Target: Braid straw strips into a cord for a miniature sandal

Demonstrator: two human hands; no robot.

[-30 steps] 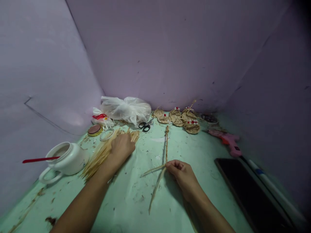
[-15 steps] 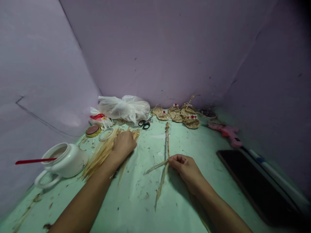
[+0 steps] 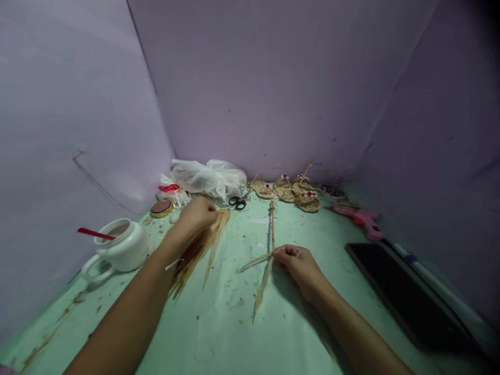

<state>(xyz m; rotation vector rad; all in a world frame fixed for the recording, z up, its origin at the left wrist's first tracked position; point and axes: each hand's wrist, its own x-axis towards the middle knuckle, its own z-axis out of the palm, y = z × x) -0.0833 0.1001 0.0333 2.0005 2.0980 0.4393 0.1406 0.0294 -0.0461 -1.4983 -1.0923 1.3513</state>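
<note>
My left hand [image 3: 200,212] is closed at the top end of a bundle of dried straw-coloured leaf strips [image 3: 195,260]. Its fingertips are hidden, so how many strips lie between them does not show. To the right, my right hand [image 3: 299,266] pinches the near end of a thin braid [image 3: 272,226] made of the same fibre. The braid lies straight on the table, pointing away from me. From the pinch, loose strip ends [image 3: 262,289] spread toward the left and toward me; more strips trail under my right forearm.
At left stand a white mug [image 3: 130,247] with a red stick and a round tin [image 3: 161,209]. Along the back lie a plastic bag [image 3: 211,178], scissors [image 3: 239,202] and several woven pieces with beads [image 3: 308,202]. A pink glue gun [image 3: 363,219] and a phone [image 3: 402,297] lie at right.
The view has shifted slightly left. My left hand has moved a little toward the far left over the bundle, and more strips show right of my forearm. My right hand keeps its pinch on the braid.
</note>
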